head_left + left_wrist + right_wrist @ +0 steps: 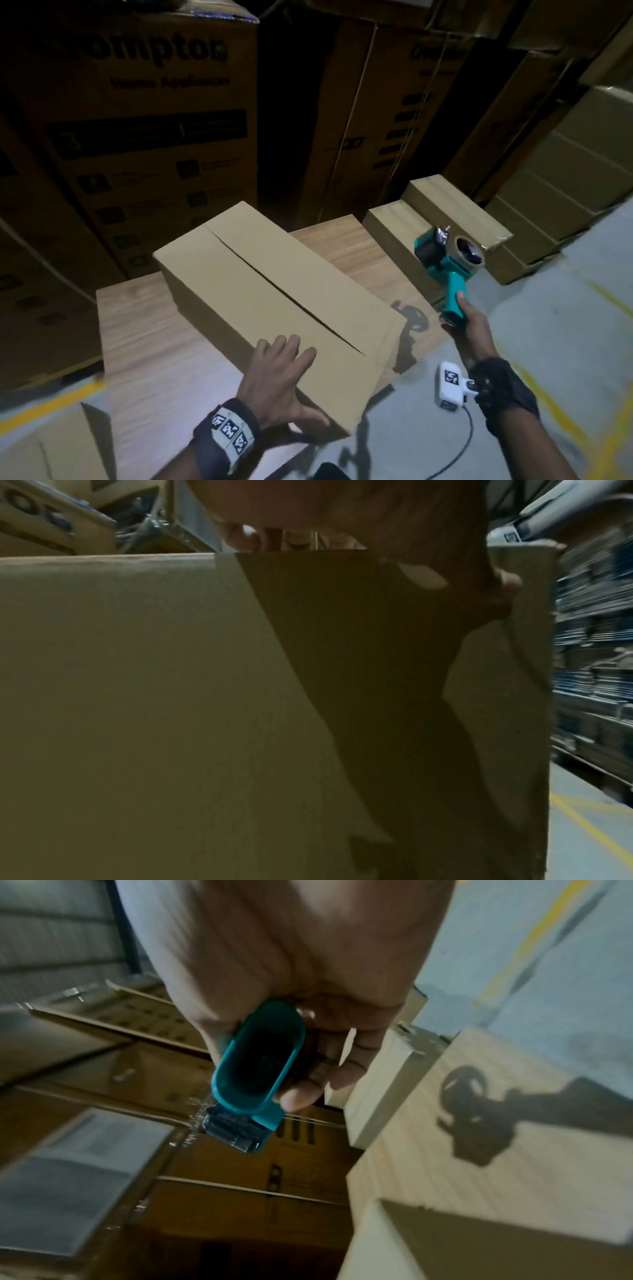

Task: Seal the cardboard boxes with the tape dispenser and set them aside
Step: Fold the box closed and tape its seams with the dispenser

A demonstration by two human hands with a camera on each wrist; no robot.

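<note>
A long plain cardboard box (274, 298) lies slantwise on the wooden table (137, 342), its top flaps down and the middle seam bare and slightly gaping. My left hand (294, 380) rests on its near corner, fingers flat on the top, thumb (507, 588) against the end face (137, 696). My right hand (462, 318) grips the handle of the teal tape dispenser (445, 260) and holds it in the air to the right of the box, roll upward. In the right wrist view the handle end (260, 1058) shows inside the curled fingers (308, 1085).
Smaller plain boxes (455, 209) lie just beyond the table's right end. Tall printed cartons (144, 120) wall off the back, and more cartons (582, 171) are stacked at the right. The grey floor with yellow lines (565, 325) stretches right. Another box (51, 445) sits at lower left.
</note>
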